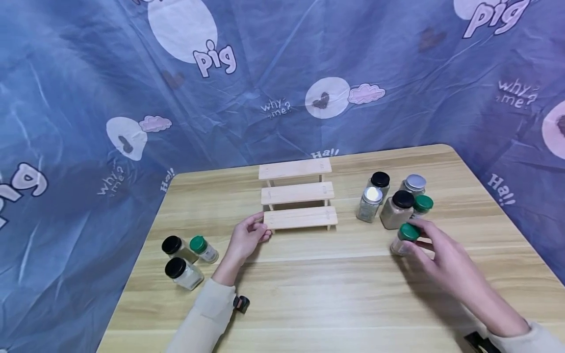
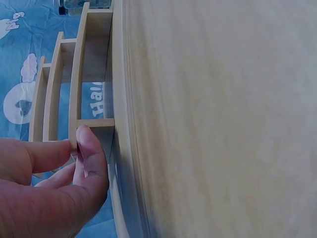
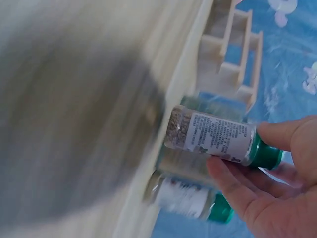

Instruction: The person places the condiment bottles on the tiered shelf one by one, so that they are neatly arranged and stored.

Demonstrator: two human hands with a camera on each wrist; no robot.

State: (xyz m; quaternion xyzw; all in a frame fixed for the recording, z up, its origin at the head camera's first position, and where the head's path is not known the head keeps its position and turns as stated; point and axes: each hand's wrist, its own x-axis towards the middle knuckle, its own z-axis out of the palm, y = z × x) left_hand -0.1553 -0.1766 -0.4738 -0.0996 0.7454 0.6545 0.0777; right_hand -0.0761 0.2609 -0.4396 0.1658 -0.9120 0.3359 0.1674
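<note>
A three-step wooden shelf (image 1: 300,218) stands toward the back of the table. My left hand (image 1: 249,235) pinches the left end of its lowest step between thumb and fingers, as the left wrist view also shows. At the right, my right hand (image 1: 446,255) grips a green-capped spice jar (image 3: 213,136) near its cap, thumb on one side and fingers on the other. The jar has a white printed label and brown grains inside. Just behind it are a black-capped jar (image 1: 396,211) and another green-capped jar (image 1: 423,204).
Beyond these stand a silver-capped jar (image 1: 370,205), a second silver-capped jar (image 1: 415,183) and a black-capped jar (image 1: 379,180). On the left are two black-capped jars, one with white contents (image 1: 185,274), and a green-capped jar (image 1: 204,249). A blue printed cloth (image 1: 247,122) hangs behind the table.
</note>
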